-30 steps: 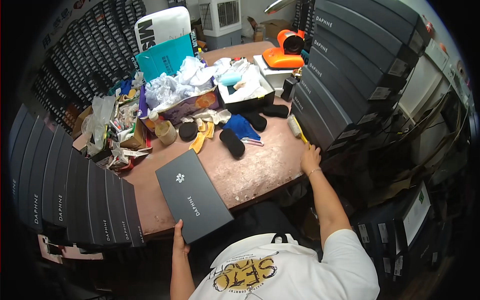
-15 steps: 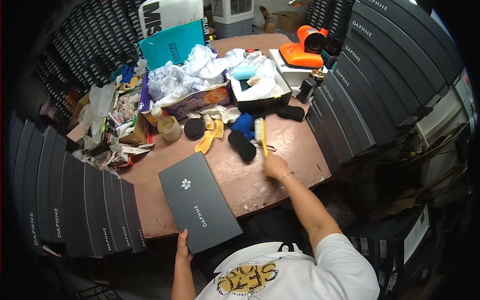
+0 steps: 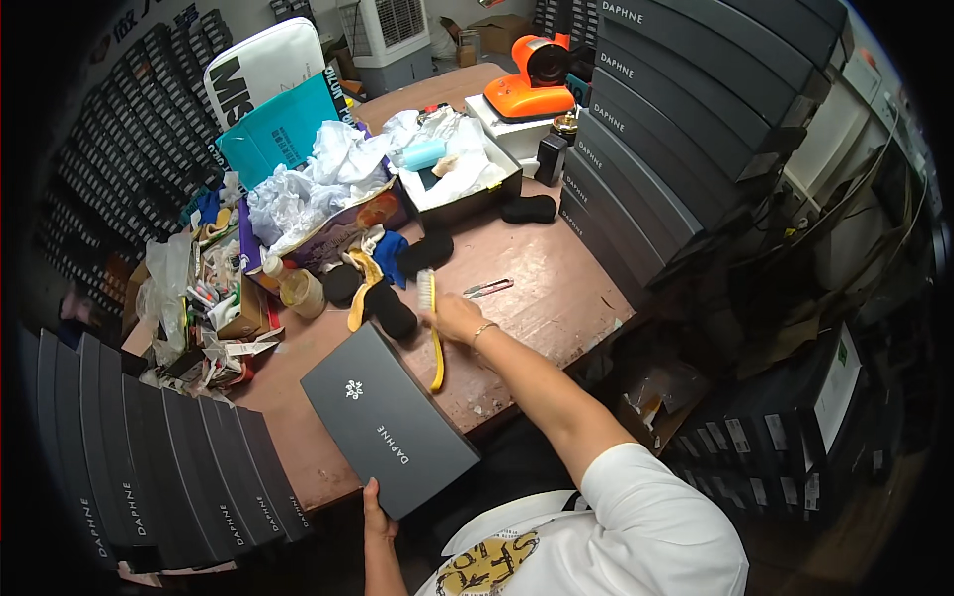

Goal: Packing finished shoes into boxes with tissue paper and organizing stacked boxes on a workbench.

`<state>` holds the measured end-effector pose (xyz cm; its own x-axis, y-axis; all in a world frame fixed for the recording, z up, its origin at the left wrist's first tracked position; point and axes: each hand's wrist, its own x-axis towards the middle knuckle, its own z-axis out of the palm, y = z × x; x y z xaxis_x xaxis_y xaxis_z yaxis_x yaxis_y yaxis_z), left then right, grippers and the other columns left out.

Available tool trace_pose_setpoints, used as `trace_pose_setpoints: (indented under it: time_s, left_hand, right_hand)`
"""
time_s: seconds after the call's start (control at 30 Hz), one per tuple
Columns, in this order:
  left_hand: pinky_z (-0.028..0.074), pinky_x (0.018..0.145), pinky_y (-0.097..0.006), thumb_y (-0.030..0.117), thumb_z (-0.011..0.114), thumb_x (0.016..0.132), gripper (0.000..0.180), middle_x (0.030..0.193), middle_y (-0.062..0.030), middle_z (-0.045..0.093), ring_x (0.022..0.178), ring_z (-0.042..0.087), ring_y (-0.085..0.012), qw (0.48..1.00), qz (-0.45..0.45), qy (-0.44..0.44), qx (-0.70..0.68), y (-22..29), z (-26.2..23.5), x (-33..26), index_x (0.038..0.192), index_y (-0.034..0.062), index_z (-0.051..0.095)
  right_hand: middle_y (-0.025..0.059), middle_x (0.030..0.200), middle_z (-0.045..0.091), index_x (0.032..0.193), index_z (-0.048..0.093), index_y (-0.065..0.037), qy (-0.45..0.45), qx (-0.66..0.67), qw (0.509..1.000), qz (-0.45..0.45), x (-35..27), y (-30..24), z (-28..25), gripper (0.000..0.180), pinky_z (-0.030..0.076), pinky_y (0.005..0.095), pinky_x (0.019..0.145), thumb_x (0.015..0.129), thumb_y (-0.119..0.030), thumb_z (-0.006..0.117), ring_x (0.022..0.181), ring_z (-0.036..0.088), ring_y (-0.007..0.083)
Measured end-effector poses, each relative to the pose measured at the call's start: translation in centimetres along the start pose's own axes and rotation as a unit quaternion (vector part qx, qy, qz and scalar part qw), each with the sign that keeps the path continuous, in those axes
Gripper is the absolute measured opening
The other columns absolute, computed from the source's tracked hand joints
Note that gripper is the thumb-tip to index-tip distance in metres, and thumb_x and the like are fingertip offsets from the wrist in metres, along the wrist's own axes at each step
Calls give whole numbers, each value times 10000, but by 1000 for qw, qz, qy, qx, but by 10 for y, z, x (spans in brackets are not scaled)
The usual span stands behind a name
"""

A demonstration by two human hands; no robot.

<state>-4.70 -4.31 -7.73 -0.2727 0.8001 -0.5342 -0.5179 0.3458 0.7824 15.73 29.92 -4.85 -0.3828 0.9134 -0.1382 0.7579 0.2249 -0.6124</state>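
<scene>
Nearest to me, the left hand (image 3: 379,512) has its grip closed on the near left corner of the dark grey box (image 3: 383,422), thumb on the side, while the fingers below are hidden. This box lies on the front of the desk (image 3: 561,288), and its near end passes beyond the edge; if this one hold slips, I think the box could tip down, because much weight hangs at that end. Just beside its right edge is the yellow brush (image 3: 437,370), and the right hand (image 3: 459,320) has its fingers at the neck near the bristles. Whether this grip grasps or is released, I cannot tell. If it is loose, the brush could roll or knock against the box and scratch it. A little farther, the nearest black pad (image 3: 391,310) could be pushed into the bottle (image 3: 301,291) and upset it. At the far right, the tall box stack (image 3: 676,129) could lose balance if the forearm swings wide.
</scene>
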Motion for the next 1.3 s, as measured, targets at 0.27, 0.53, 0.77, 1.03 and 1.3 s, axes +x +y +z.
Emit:
trace_pose_setpoints:
  time_s: [0.27,0.53,0.77,1.03,1.3]
  left_hand:
    - [473,893,-358,480,609,835,609,1129,-99,586,1047,574,-215,999,0,12,-50,-4,10,1,1234,29,515]
    - [516,826,-333,516,611,805,641,1089,-114,623,974,622,-223,996,-18,87,-17,-14,-6,-8,1192,9,548]
    - [525,813,-329,516,618,794,656,1095,-118,622,973,625,-227,996,-52,72,-24,-10,-3,-13,1201,7,544]
    - [506,874,-340,498,616,792,661,1140,-94,607,1021,604,-220,996,20,-38,-76,30,71,-34,1249,31,517]
    - [502,856,-374,336,570,849,584,1160,-121,544,1014,585,-240,973,22,-229,-8,17,280,61,1325,48,393]
  right_hand:
    - [250,1196,551,1196,550,27,208,-113,971,21,52,152,-127,416,435,441,967,787,-49,552,1111,533,403]
    - [154,1204,572,1177,575,-92,105,-241,960,100,91,195,-137,414,507,445,842,771,-35,523,1005,613,359]
    - [115,992,567,1203,535,-84,137,-131,946,-263,71,51,-113,401,510,417,656,817,-140,630,805,613,340]
    - [177,1194,547,1291,492,-32,79,196,932,-295,-44,13,-123,506,536,331,761,867,-238,674,946,633,238]
    - [209,1293,511,1259,534,-14,184,78,949,-242,-224,66,-235,491,431,399,981,863,-269,674,1180,523,344]
